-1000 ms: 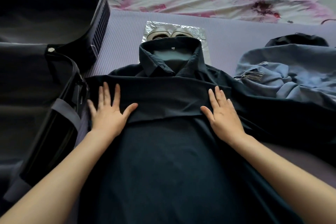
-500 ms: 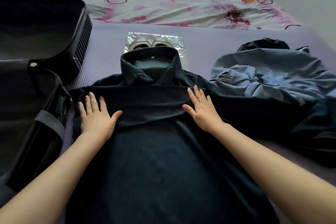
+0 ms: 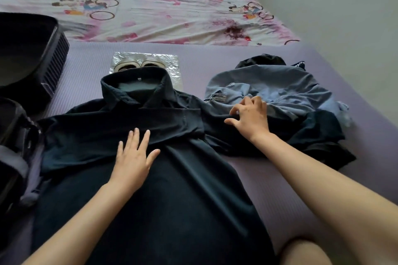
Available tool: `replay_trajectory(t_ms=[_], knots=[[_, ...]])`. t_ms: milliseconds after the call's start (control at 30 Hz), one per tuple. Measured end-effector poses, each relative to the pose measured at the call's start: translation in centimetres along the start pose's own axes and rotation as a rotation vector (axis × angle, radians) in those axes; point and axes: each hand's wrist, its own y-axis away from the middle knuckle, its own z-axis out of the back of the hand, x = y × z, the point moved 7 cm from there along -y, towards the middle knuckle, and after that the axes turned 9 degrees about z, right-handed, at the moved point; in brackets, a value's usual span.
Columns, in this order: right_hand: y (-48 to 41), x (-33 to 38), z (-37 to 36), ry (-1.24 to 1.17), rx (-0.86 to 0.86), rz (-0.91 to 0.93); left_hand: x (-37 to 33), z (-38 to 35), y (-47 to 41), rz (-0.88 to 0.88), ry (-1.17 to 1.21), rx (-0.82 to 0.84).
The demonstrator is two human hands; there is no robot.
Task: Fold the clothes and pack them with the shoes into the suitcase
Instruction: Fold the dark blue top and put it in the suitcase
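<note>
pressing flat on the chest of the dark shirt, the left hand lies with straight, spread fingers and holds nothing. the shirt lies face down on the purple mat, collar away from the person, one sleeve already laid across the back. the right hand sits on dark cloth at the shirt's far shoulder, fingers bent claw-like; whether they have pinched any cloth cannot be told. judged step: bringing the second sleeve across. to do it well, the left palm should pin the body while the right takes only shirt cloth and lays it square over the first sleeve. obstruction noted: the denim garment lies touching, and seemingly overlapping, the dark cloth beside the right hand, so it may drag along and should be parted first. the shoes, in a clear wrapper, sit just behind the collar, partly hidden. the suitcase lies open at the left, touching the shirt's edge. a further dark garment lies behind the denim.
</note>
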Motion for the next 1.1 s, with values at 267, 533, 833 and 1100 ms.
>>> replay_trajectory(t_ms=[267,533,833,1100], knots=[[-0.9,-4.0,3.4,-0.091,-0.319,-0.220,-2.4,-2.4,-1.9,-0.058,-0.040,0.148],[-1.7,-5.0,2.0,-0.186,-0.322,-0.210,-3.2,-3.6,-2.4,-0.057,-0.211,0.194],[3.7,-8.9,2.8,-0.412,-0.377,-0.120,-7.1,-3.4,-0.5,-0.215,-0.092,0.170],[10.9,-19.3,-0.6,-0.405,-0.005,-0.373,-10.2,-4.1,1.9,-0.175,0.057,0.259]])
